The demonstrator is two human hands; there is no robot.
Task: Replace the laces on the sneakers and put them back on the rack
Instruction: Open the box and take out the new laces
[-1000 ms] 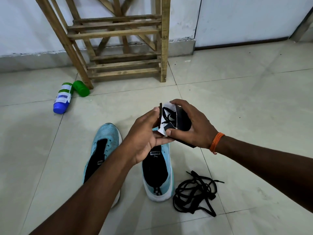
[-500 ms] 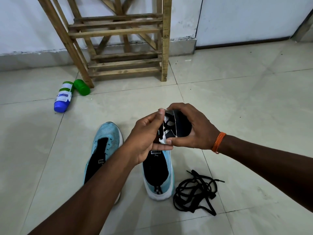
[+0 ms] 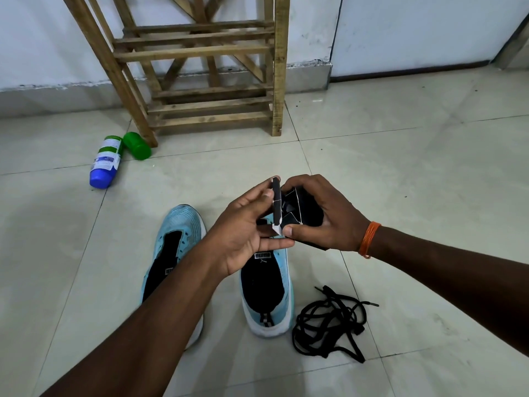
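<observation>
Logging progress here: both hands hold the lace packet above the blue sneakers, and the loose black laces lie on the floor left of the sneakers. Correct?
One slip: the head view shows the loose black laces on the floor right of the blue sneakers, not left. The left hand and right hand do hold the lace packet above them.

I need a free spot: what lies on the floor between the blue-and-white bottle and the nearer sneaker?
Nothing: the head view shows only bare floor tile between the bottle and that sneaker.
</observation>
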